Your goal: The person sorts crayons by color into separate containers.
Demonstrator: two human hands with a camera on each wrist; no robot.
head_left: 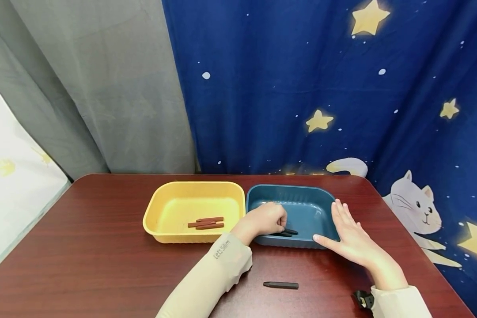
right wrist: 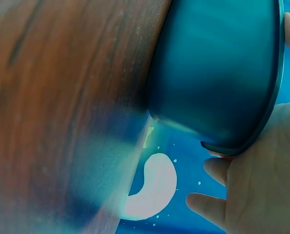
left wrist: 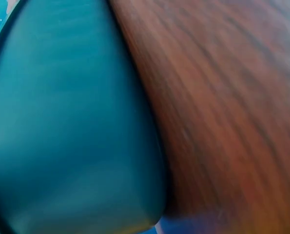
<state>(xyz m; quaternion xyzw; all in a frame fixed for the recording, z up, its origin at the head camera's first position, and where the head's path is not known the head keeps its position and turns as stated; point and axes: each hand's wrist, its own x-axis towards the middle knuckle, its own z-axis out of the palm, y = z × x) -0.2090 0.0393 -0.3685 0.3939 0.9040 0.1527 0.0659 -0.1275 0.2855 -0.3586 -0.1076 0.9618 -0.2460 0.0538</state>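
A: Left hand (head_left: 267,219), head camera: fingers curled, reaching over the near wall of the blue tray (head_left: 302,196) and pinching dark sticks (head_left: 288,232) that lie on the tray floor by that wall.

B: And the right hand (head_left: 351,240)?

A: Laid flat, fingers straight, against the tray's right side with the thumb along the near corner. It reads as a brace to keep the tray from sliding while the other hand works inside; it grips nothing.

B: What else sits on the bench (head_left: 103,247)?

A: A yellow tray (head_left: 163,207) touching or just beside the blue one on its left, holding a few reddish-brown sticks (head_left: 206,222). One more dark stick (head_left: 280,285) lies alone on the wood nearer the person, between the two forearms.

B: Any writing?

A: The left sleeve (head_left: 218,269) carries small lettering that appears to read "Lets Slim". Nothing else is legible. Behind hangs a blue curtain (head_left: 302,88) printed with stars and a white cat.

B: Left wrist view?

A: Blurred. Only the blue tray (left wrist: 71,126) wall and bench (left wrist: 232,107) grain; neither the hand nor the sticks show.

B: Right wrist view?

A: The blue tray (right wrist: 218,73) from outside, on the bench (right wrist: 62,97), with the right hand (right wrist: 261,175) open, palm against the rim and straight fingers spread below it.
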